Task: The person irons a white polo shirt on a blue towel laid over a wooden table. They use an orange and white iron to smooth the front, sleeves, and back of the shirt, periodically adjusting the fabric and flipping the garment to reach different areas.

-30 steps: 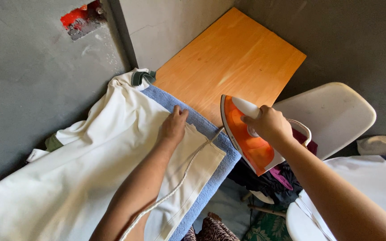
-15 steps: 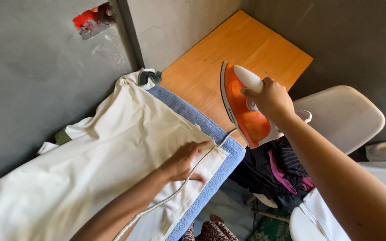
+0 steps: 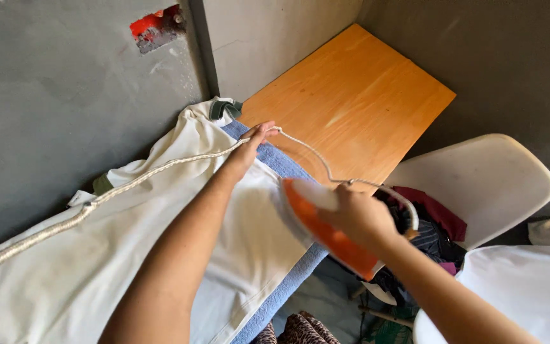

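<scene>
Orange iron (image 3: 326, 229) tilted, tip toward upper left; right hand (image 3: 361, 216) grip closed on it; left hand (image 3: 249, 143) pinches cord (image 3: 160, 169).

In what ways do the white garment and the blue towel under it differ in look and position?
The white garment is smooth, pale and lies on top; the blue towel looks rough and lies underneath. The garment covers most of the surface, while only a narrow edge of the towel shows. The left hand is over the garment, holding the cord; the right hand holds the orange iron near the towel's edge. Both lie flat.
</scene>
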